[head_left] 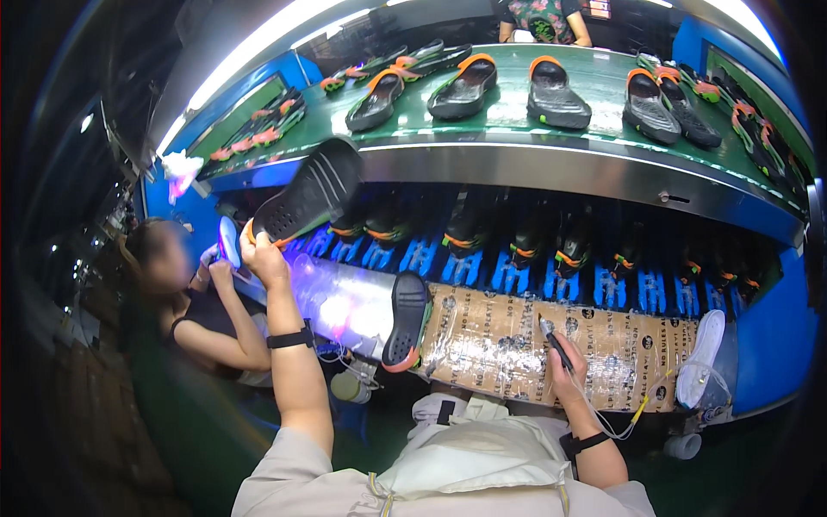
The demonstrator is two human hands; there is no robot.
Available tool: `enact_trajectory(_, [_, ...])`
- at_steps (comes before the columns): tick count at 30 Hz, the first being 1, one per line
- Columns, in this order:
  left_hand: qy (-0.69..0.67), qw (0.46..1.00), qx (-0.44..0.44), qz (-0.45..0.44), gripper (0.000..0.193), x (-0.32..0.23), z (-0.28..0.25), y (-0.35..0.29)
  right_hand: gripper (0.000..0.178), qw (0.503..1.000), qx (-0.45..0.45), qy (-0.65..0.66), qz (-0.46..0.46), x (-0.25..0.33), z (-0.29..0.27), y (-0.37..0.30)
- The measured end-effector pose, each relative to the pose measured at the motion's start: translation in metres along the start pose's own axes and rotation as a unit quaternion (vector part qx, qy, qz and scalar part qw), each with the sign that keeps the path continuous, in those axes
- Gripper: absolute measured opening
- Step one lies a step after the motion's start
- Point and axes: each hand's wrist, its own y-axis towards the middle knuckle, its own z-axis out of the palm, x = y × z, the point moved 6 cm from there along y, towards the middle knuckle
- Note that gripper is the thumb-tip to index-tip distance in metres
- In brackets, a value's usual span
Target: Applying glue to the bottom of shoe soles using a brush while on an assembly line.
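My left hand (pixel 267 260) is raised at the left, closed on the orange-edged end of a black shoe sole (pixel 317 194), which tilts up toward the green shelf. Over the cardboard-covered bench, my right hand (pixel 568 369) grips a black-handled pen-like tool (pixel 558 347) with a pale metal tip. Thin tubing or cable runs from that hand toward the bench's right end. Another black sole (pixel 408 319) with a coral end lies on the bench between my hands. A white shoe-shaped piece (pixel 701 358) rests at the right end.
Several black-and-orange soles stand on the green shelf (pixel 508 127) ahead. Beneath it, dark shoes (pixel 465 228) sit on a row of blue holders (pixel 510 274). At the left, a co-worker (pixel 215 332) holds a pale sole (pixel 228 241). Another person (pixel 543 21) is beyond the shelf.
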Motion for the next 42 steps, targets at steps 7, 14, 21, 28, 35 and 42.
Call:
enact_trajectory(7, [0.073, 0.978, 0.194, 0.008, 0.029, -0.054, 0.048, -0.079, 0.033, 1.000, 0.007, -0.009, -0.006, -0.004, 0.004, 0.001])
enact_trajectory(14, [-0.049, 0.898, 0.425, -0.101, 0.032, -0.036, 0.097, -0.151, 0.033, 0.999, -0.009, -0.017, -0.028, -0.010, 0.005, -0.001])
enact_trajectory(21, [-0.059, 0.867, 0.429, -0.246, 0.030, 0.005, 0.099, -0.191, 0.033, 0.999, 0.013, -0.024, -0.017, -0.006, 0.008, 0.003])
enact_trajectory(28, [-0.078, 0.857, 0.384, -0.335, 0.029, 0.041, 0.088, -0.201, 0.034, 1.000, 0.010, -0.025, -0.012, -0.009, 0.010, 0.002])
enact_trajectory(35, [0.128, 0.911, 0.325, -0.220, 0.035, 0.044, 0.068, -0.207, 0.035, 0.999, -0.032, -0.036, 0.004, -0.007, 0.006, 0.001])
enact_trajectory(42, [0.341, 0.760, 0.510, -0.213, 0.045, 0.044, 0.028, -0.339, 0.037, 0.996, -0.078, -0.034, 0.030, -0.010, -0.003, 0.000])
